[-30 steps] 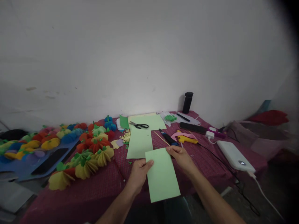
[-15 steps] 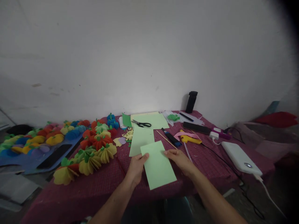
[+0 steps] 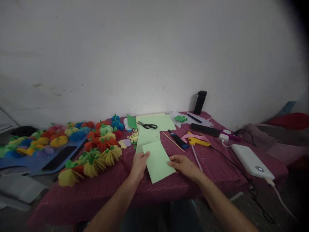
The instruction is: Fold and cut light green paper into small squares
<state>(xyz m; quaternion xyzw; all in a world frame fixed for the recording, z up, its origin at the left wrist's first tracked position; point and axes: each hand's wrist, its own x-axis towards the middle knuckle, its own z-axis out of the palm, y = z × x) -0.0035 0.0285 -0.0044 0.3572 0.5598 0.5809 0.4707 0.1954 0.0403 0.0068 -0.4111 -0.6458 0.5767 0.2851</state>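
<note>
At far left, a cluster of multicoloured, pleated, pumpkin-shaped craft pieces (image 3: 94, 166) stands apart from the hands. The left hand (image 3: 140, 164) is closed on the left edge of a small, rectangular, pale green sheet (image 3: 158, 166), thumb on top, remaining fingers largely hidden.

The sheet was previously held out past the table's front edge; it is now further in, over the maroon checked tablecloth (image 3: 212, 167), its far end overlapping a longer pale green sheet (image 3: 147, 140). Whether it rests on the cloth cannot be determined. Black-handled metal scissors (image 3: 147, 125) lie beyond, touched by neither hand.

The right hand (image 3: 183, 166) has shifted from the upper right corner to lower down the right edge. Its fingers are curled at that edge; a firm grip cannot be confirmed. In this inspector's judgement, the sheet is now better placed for handling over the table, steadied chiefly from the left.

Further right lie a thin wooden stick (image 3: 173, 142) and a yellow plastic glue gun (image 3: 199, 142), both apart from the hands.
</note>
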